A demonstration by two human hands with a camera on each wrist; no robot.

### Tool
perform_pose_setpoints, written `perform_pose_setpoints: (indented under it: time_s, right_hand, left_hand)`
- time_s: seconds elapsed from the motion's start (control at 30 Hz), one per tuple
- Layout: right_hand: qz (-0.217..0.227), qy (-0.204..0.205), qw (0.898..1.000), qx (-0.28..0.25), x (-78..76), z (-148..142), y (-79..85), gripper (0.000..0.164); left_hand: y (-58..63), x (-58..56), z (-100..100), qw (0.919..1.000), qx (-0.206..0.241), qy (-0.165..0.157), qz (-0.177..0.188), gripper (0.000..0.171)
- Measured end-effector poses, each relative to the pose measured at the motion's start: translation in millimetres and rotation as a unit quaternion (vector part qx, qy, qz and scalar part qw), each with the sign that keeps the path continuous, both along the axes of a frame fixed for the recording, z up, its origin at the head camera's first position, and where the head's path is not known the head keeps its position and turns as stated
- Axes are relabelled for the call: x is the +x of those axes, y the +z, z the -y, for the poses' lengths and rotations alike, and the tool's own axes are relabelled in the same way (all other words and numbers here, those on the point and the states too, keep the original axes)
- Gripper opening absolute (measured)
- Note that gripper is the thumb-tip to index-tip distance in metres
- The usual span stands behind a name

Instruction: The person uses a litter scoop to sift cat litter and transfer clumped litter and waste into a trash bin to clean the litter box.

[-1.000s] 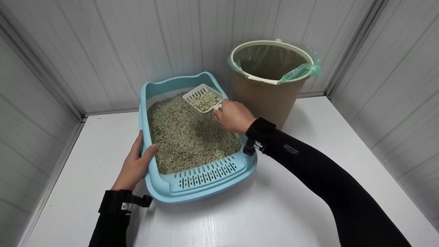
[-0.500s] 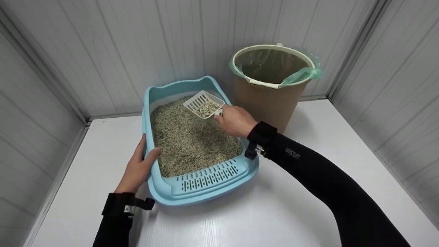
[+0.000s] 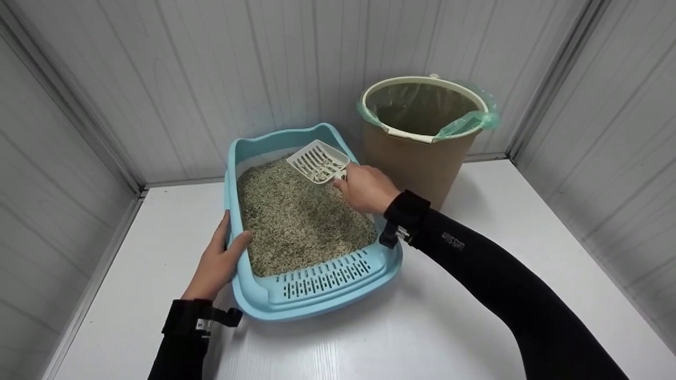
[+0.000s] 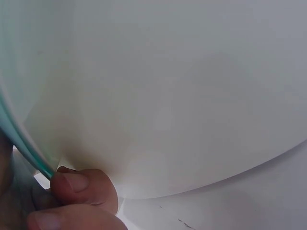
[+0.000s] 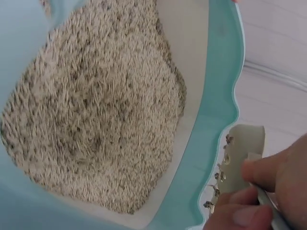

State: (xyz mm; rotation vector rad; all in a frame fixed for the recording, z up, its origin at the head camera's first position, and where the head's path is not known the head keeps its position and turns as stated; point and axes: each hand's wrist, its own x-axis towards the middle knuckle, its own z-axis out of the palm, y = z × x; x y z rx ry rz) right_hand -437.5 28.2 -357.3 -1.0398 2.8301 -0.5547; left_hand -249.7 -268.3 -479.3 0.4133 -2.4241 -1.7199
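the right hand (image 3: 368, 188) grasped a white slotted scoop (image 3: 311, 155) by its handle (image 5: 268, 205), holding it above the far right part of a blue tray (image 3: 317, 306) filled with grainy litter (image 3: 296, 221). a few bits of litter lay on the scoop, mostly near the handle. the left hand (image 3: 215, 268) gripped the tray's left rim, thumb over the edge and fingers on the outside. the tray sat on a white worktop (image 3: 449, 316), its slotted front toward the person. just beside it at right stood a brown bin (image 3: 414, 166), lined with a green bag (image 3: 467, 124) folded over its pale rim. a grooved grey wall (image 3: 211, 79) rose behind both.
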Motion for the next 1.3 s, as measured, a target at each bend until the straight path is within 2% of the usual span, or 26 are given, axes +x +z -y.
perform_pose_setpoints:
  time_s: [0.23, 0.67, 1.0, 1.3]
  right_hand:
    - [0.012, 0.024, 1.000, -0.001, -1.4, -2, -0.7, 0.036]
    - [0.019, 0.031, 0.999, -0.001, -4.6, -6, 0.5, 0.042]
    - [0.000, 0.027, 1.000, 0.006, -6.1, -10, 8.9, 0.037]
    - [0.005, 0.033, 0.999, 0.002, -6.4, -16, 20.8, 0.040]
  left_hand:
    - [0.6, -1.1, 2, 0.9998, -0.012, 0.007, 0.014, 0.099]
    - [-0.3, -0.3, 2, 0.9998, -0.010, 0.000, 0.016, 0.097]
    - [-1.4, -0.6, 3, 0.9998, -0.015, 0.001, 0.011, 0.096]
    - [1.8, -1.3, 0, 0.9995, -0.027, 0.008, 0.013, 0.102]
